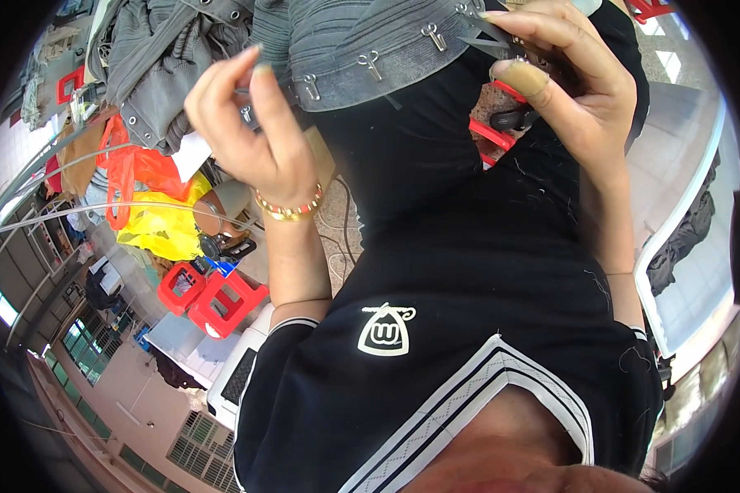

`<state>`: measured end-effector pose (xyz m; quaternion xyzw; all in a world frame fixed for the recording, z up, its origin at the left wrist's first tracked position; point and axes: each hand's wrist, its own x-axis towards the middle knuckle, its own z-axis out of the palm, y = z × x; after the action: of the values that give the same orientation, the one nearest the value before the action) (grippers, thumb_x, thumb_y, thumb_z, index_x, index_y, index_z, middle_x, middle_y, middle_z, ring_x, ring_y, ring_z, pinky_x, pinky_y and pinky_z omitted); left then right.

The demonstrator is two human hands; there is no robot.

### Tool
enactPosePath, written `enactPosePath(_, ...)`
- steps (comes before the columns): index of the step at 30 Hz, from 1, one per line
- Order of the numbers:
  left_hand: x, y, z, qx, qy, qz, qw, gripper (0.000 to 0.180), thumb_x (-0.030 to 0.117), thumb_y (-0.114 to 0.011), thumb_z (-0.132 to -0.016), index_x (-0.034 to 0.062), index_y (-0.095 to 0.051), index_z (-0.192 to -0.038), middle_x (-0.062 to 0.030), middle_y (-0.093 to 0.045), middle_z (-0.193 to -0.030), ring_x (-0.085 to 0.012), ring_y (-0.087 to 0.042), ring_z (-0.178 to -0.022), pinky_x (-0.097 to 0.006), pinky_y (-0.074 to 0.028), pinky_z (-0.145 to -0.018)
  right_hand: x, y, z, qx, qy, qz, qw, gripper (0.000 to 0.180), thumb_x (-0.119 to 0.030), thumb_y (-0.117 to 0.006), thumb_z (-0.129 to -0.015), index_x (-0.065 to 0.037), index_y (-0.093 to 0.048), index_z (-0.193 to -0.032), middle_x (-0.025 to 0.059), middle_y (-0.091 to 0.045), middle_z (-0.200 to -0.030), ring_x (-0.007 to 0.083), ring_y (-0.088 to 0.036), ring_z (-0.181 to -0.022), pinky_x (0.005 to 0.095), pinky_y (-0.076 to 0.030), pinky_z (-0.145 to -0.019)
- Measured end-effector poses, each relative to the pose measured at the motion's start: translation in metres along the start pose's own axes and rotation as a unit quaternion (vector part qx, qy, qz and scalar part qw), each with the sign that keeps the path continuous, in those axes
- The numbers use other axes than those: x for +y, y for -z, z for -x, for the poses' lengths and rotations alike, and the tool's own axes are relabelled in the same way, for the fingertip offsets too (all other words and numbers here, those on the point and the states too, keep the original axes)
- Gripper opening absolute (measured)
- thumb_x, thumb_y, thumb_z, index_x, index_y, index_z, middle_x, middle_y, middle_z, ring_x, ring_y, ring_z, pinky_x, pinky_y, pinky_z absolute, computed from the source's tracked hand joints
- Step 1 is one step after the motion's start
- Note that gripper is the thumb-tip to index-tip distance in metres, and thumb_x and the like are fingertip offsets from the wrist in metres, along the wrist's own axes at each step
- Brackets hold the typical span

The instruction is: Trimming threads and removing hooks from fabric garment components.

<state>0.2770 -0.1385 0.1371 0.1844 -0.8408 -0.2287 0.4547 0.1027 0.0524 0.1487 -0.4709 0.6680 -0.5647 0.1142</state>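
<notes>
Right hand (pixel 584 94) clamped on dark snips (pixel 495 33), handles mostly hidden
Left hand (pixel 259 123) near the grey band's (pixel 341 90) left end; whether it pinches anything, I can't tell

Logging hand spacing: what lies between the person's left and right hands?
The head view shows a grey garment band with metal hooks between the left hand and the right hand, plus dark blades held in the latter.

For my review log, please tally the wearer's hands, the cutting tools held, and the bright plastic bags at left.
Hands: 2 (left hand, right hand)
Cutting tools: 1 (snips)
Plastic bags: 2 (orange-red bag, yellow bag)
Total: 5
</notes>
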Motion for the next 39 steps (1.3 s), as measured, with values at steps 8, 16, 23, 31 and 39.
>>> enactPosePath(8,0.031,-0.001,0.009,-0.054,-0.167,-0.061,0.983,0.063,0.033,-0.091,-0.057,0.0049,-0.059,-0.105,-0.0059,-0.049,-0.096,-0.0193,-0.048,-0.086,-0.027,-0.042,-0.069,-0.012,-0.006,-0.003,-0.006,-0.023,-0.005,1.000,0.035,-0.004,-0.081,-0.068,0.002,-0.069,-0.100,0.0078,-0.061,-0.088,0.0132,-0.056,-0.077,0.0223,-0.041,-0.067)
enactPosePath(16,0.031,-0.010,0.015,-0.007,-0.096,0.020,0.995,0.029,0.003,-0.083,-0.067,0.0089,-0.072,-0.093,-0.0034,-0.047,-0.090,-0.0100,-0.050,-0.067,-0.021,-0.041,-0.055,-0.030,-0.008,-0.005,0.004,-0.065,-0.028,0.997,0.035,-0.003,-0.081,-0.068,0.002,-0.069,-0.100,0.0080,-0.061,-0.086,0.0135,-0.056,-0.077,0.0223,-0.041,-0.065)
enactPosePath(23,0.023,-0.008,0.016,0.000,-0.040,0.057,0.998,0.022,0.001,-0.080,-0.070,0.0072,-0.072,-0.088,-0.0035,-0.050,-0.087,-0.0110,-0.051,-0.070,-0.021,-0.041,-0.059,-0.033,-0.009,-0.012,-0.017,-0.014,0.012,1.000,0.036,-0.003,-0.081,-0.068,0.001,-0.069,-0.101,0.0074,-0.061,-0.085,0.0141,-0.056,-0.074,0.0222,-0.042,-0.062)
enactPosePath(31,0.025,-0.008,0.011,0.001,0.015,0.101,0.995,0.016,0.004,-0.077,-0.074,0.0070,-0.070,-0.087,-0.0040,-0.055,-0.085,-0.0140,-0.051,-0.077,-0.024,-0.041,-0.065,-0.043,-0.010,-0.025,-0.056,-0.009,0.059,0.997,0.037,-0.005,-0.081,-0.067,-0.003,-0.070,-0.103,0.0062,-0.059,-0.084,0.0138,-0.057,-0.070,0.0229,-0.042,-0.058)
enactPosePath(39,0.032,-0.015,-0.002,-0.010,0.011,0.127,0.992,0.011,0.006,-0.074,-0.078,0.0063,-0.069,-0.088,-0.0046,-0.055,-0.085,-0.0147,-0.052,-0.079,-0.024,-0.041,-0.068,-0.046,-0.001,-0.036,-0.082,0.052,0.069,0.993,0.035,-0.008,-0.080,-0.068,-0.003,-0.070,-0.100,0.0062,-0.058,-0.080,0.0176,-0.060,-0.065,0.0267,-0.048,-0.055)
